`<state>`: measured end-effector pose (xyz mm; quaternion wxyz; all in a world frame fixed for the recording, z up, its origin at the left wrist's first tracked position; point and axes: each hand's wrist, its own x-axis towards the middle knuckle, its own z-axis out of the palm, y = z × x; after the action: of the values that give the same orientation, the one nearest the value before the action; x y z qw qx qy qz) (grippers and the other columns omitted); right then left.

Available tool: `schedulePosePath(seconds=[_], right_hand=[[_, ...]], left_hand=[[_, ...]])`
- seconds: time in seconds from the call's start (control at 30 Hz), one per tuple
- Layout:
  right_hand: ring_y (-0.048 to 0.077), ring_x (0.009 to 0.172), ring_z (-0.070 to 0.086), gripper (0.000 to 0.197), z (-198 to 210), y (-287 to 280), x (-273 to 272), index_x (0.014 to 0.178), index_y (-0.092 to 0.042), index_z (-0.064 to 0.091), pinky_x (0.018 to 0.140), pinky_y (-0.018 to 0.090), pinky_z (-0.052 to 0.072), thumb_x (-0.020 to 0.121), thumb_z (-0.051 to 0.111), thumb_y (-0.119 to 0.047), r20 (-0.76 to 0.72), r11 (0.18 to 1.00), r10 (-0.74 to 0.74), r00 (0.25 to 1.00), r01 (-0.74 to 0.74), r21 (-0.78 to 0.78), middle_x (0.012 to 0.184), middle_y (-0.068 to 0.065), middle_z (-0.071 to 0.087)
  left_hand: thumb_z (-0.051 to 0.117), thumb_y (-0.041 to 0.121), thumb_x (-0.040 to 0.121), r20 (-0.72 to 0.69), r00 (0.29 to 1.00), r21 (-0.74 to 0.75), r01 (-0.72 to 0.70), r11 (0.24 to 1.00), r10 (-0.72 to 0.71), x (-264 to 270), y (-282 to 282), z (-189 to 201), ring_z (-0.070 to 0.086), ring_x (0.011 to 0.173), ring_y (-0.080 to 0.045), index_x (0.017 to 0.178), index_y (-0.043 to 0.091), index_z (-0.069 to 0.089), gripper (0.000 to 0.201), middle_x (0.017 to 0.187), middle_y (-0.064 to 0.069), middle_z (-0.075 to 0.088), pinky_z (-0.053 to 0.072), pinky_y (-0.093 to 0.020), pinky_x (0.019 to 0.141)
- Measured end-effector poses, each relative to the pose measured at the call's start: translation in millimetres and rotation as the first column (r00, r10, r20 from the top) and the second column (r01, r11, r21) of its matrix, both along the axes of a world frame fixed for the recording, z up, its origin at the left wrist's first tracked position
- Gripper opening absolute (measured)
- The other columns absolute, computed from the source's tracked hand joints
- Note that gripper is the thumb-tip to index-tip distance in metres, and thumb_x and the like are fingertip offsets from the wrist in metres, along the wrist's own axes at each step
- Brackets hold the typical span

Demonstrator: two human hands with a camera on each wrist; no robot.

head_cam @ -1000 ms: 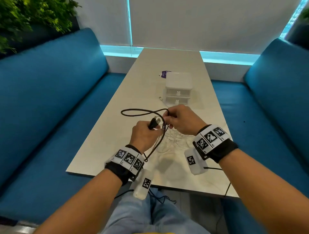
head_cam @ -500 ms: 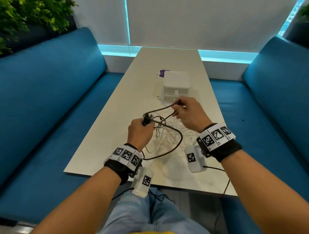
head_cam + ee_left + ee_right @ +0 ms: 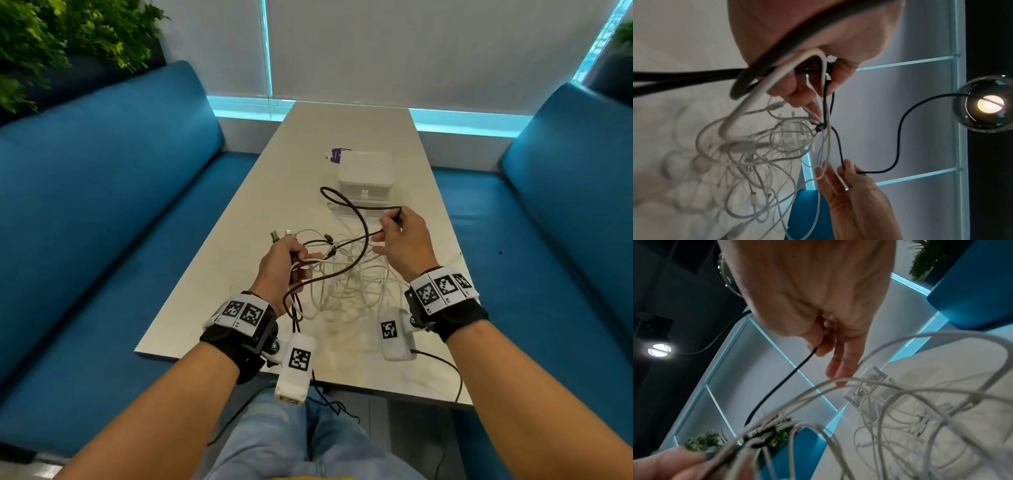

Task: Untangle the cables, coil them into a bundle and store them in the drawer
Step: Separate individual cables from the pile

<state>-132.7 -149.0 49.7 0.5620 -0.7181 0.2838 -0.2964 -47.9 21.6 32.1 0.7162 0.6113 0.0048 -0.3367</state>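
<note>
Your left hand (image 3: pixel 284 263) grips plug ends; right hand (image 3: pixel 404 240) pinches black cable (image 3: pixel 356 219) near drawer box (image 3: pixel 366 171). Pull slowly, free white cables (image 3: pixel 346 284).

Drawer unit (image 3: pixel 365 178) front blocked by black cable (image 3: pixel 356 219) loop & white cable tangle (image 3: pixel 349 284); tabletop (image 3: pixel 346 126) behind unit free.

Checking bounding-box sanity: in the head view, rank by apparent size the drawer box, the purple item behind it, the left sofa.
1. Left sofa, by far the largest.
2. Drawer box.
3. Purple item, smallest, though the box hides part of it, so its full extent is unsure.
</note>
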Motion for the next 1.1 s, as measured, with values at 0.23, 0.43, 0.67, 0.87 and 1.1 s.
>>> schedulePosePath(seconds=[0.23,0.43,0.67,0.87,1.1], right_hand=[[0.008,0.094,0.065,0.047,-10,12,-8,0.114,-0.022,0.056,0.083,0.025,0.048,0.075,0.080,-0.027,-0.281,0.864,0.386,0.879,-0.451,-0.223,0.091,-0.004,0.068],[0.007,0.091,0.062,0.035,-19,17,-12,0.100,-0.026,0.048,0.071,0.020,0.043,0.079,0.074,-0.014,-0.293,0.867,0.270,0.917,-0.363,-0.340,0.091,-0.006,0.067],[0.017,0.063,0.060,0.030,-18,10,-11,0.084,-0.025,0.045,0.056,0.027,0.044,0.083,0.070,-0.009,-0.180,0.944,0.266,0.947,-0.294,-0.148,0.076,0.001,0.069],[0.016,0.064,0.050,0.027,-12,2,-17,0.096,-0.024,0.040,0.063,0.030,0.042,0.084,0.059,-0.008,-0.443,0.803,0.330,0.834,-0.495,-0.333,0.073,0.001,0.058],[0.017,0.060,0.044,0.031,-17,-8,-21,0.095,-0.026,0.039,0.061,0.036,0.041,0.079,0.054,-0.003,-0.433,0.737,0.206,0.878,-0.430,-0.522,0.063,-0.004,0.047]], left_hand=[[0.047,0.019,0.084,-0.131,0.983,-0.157,0.108,0.982,-0.129,0,3,-3,0.067,0.091,-0.031,0.063,0.018,0.040,0.023,0.100,-0.014,0.070,0.014,-0.022,0.040],[0.043,0.022,0.091,-0.214,0.944,-0.256,0.192,0.947,-0.249,-5,1,-2,0.059,0.113,-0.042,0.065,0.016,0.042,0.026,0.115,-0.027,0.063,0.016,-0.020,0.035],[0.049,0.018,0.093,-0.141,0.967,-0.199,0.182,0.963,-0.212,-8,-3,-2,0.062,0.113,-0.037,0.069,0.015,0.048,0.025,0.114,-0.019,0.068,0.020,-0.019,0.032],[0.053,0.024,0.097,0.024,0.999,-0.092,0.048,0.995,-0.046,-17,-9,-2,0.064,0.073,-0.016,0.071,0.014,0.053,0.028,0.070,-0.005,0.066,0.020,-0.019,0.035],[0.055,0.022,0.096,0.190,0.970,0.182,0.114,0.977,-0.149,-22,-17,1,0.038,0.044,-0.010,0.076,0.010,0.060,0.025,0.054,0.003,0.038,0.023,-0.019,0.042]])
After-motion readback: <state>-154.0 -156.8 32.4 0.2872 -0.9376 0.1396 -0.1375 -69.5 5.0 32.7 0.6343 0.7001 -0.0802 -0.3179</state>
